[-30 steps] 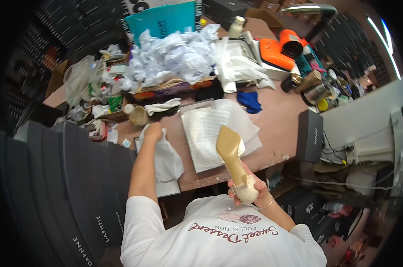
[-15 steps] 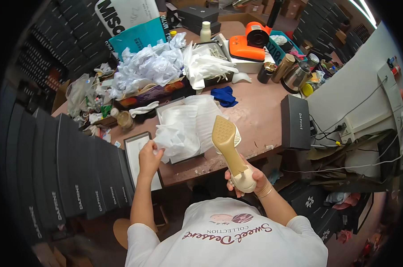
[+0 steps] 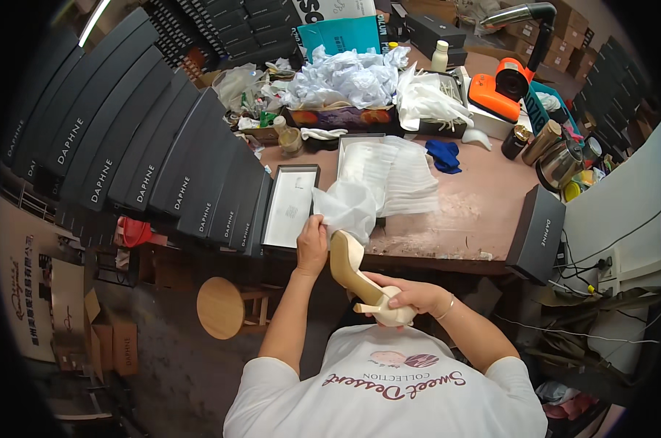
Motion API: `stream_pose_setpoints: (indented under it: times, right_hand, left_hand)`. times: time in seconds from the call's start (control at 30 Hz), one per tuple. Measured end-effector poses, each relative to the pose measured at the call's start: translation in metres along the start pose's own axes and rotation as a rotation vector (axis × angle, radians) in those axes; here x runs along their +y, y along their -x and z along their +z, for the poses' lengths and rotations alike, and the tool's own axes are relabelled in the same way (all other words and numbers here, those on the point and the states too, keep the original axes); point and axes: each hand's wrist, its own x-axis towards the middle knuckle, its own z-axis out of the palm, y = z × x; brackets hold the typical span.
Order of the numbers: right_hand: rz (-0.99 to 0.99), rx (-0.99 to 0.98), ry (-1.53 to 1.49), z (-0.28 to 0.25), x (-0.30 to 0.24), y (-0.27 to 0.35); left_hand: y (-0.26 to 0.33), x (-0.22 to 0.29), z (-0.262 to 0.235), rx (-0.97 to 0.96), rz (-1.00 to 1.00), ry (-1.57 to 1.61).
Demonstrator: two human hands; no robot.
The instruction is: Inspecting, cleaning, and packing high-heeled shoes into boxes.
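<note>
Two things have drawn together in the last second: the white sheet [image 3: 345, 208] and the shoe [image 3: 356, 276]. A second ago the left hand [image 3: 313, 250] was at the far left with the sheet, over the tray [image 3: 290, 201]; now it has brought the sheet over to the toe, and the tray shows its pale inside. The shoe has also turned, from standing nearly upright, toe to the far side, to a tilt with the toe to the far left. So paper and shoe now meet, or nearly so, in front of the desk [image 3: 465, 208]; whether they truly touch, I cannot tell.

The left hand is pinched on the sheet's near edge. The right hand [image 3: 412, 294] is closed around the heel end. The hands stand apart, the shoe lying between them, held up off the desk on its near side.

The shoe is cream, with a smooth tan sole turned toward the left, a rounded back and a slim heel stem that juts left. Its upper shows as a pale strip right of the toe; the tip lies against or just behind the sheet's lower edge. Farther off on the desk, more white wrap [image 3: 411, 175] spreads beside a blue cloth [image 3: 444, 156].
</note>
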Motion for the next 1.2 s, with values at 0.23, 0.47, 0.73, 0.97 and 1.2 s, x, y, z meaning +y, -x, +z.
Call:
stream_pose_setpoints:
  times: [0.23, 0.47, 0.73, 0.97, 1.2]
  right_hand:
    - [-0.056, 0.388, 0.229, -0.029, -0.041, -0.036]
    - [-0.175, 0.294, -0.127, -0.031, -0.046, -0.039]
    - [-0.255, 0.055, -0.176, -0.055, -0.079, -0.047]
    - [-0.406, 0.584, -0.356, -0.039, -0.134, -0.056]
    - [-0.59, 0.875, 0.791, -0.109, -0.134, -0.052]
  left_hand:
    - [-0.016, -0.014, -0.05, -0.507, -0.011, 0.112]
    - [-0.047, -0.066, -0.057, -0.52, 0.052, -0.049]
    - [-0.125, 0.015, 0.003, -0.073, -0.305, 0.797]
    - [-0.12, 0.094, 0.002, -0.125, 0.337, 0.4]
    - [-0.142, 0.095, 0.061, -0.147, 0.4, 0.35]
